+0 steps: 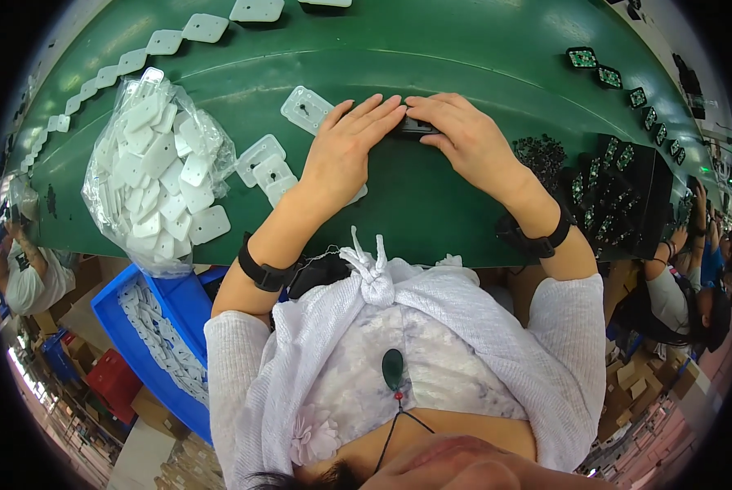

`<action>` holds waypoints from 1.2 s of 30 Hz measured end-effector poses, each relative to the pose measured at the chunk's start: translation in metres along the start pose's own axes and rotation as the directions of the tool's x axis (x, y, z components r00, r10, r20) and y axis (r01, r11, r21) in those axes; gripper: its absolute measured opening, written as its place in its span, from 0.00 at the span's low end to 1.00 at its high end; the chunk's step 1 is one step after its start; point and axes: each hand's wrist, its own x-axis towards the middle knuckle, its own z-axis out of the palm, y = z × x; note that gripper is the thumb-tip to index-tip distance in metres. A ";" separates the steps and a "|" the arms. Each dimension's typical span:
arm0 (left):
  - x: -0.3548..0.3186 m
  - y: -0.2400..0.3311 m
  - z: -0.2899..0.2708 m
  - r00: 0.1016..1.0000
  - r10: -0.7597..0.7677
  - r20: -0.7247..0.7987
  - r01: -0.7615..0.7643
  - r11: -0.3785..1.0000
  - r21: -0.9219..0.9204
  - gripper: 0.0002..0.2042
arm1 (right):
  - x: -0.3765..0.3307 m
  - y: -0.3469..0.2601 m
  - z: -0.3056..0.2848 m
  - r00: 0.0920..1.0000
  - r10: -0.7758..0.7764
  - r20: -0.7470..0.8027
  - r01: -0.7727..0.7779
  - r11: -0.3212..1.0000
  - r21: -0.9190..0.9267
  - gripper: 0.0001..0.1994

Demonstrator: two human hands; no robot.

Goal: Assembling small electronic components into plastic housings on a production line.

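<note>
My left hand (351,147) and my right hand (469,137) meet over the green table, fingertips close together. Between them is a small black plastic part (417,127), mostly covered by the fingers. My right thumb and fingers close round its right end. My left fingers reach over its left end, with the left thumb hidden beneath. Next to my left hand lies a white plate with a dark centre (304,109). More white plates (270,173) lie nearer me by my left wrist, one partly under it.
A clear plastic bag (158,171) full of white plates stands at left, above a blue bin (158,351) of white pieces. Small black parts (539,159) are heaped at right beside a black box (648,196) with circuit-board pieces. White plates (206,28) and green boards (609,77) line the far side.
</note>
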 end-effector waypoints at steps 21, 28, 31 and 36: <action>0.016 0.011 0.002 0.863 -0.479 0.162 0.476 0.662 -0.580 0.20 | 0.011 -0.002 -0.008 0.896 0.442 0.044 -0.255 0.430 0.866 0.20; 0.017 0.022 -0.004 0.803 -0.515 0.301 0.516 0.347 -0.783 0.19 | 0.021 -0.015 0.000 0.893 0.450 0.010 -0.236 0.449 0.862 0.21; 0.012 0.015 -0.006 0.845 -0.508 0.165 0.444 0.497 -0.745 0.19 | 0.033 -0.011 -0.007 0.913 0.406 -0.036 -0.226 0.578 0.784 0.21; 0.000 -0.015 -0.041 0.902 -0.331 -0.277 0.384 0.909 0.160 0.20 | 0.077 0.026 -0.015 0.896 0.400 -0.190 -0.202 0.751 0.628 0.19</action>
